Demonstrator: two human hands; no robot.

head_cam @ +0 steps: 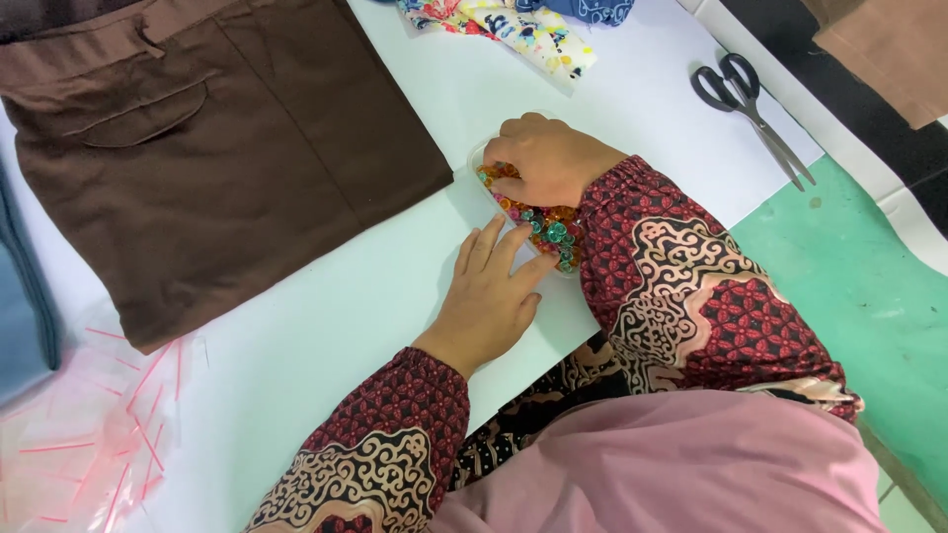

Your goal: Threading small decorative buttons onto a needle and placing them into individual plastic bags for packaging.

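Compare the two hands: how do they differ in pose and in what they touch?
The right hand is curled, fingertips dipping into the clear box of coloured buttons; the left hand lies flat on the white table, fingers touching the box's near edge. Both wear the same red patterned sleeves.

Sewing or garment workshop, by the look of it. White counter (326, 326) used as a work surface. Folded brown trousers (217, 148) laid flat at 10 o'clock, floral fabric scrap (513, 30) at 12, more brown cloth (889, 49) at 1. Scissors (755, 109) at 2 o'clock, near the counter edge. Clear tray of coloured beads or buttons (543, 222) at centre. Stack of clear zip bags (79, 444) with pink strips at 8 o'clock, packing stock. Green surface (869, 286) beside the counter at 3.
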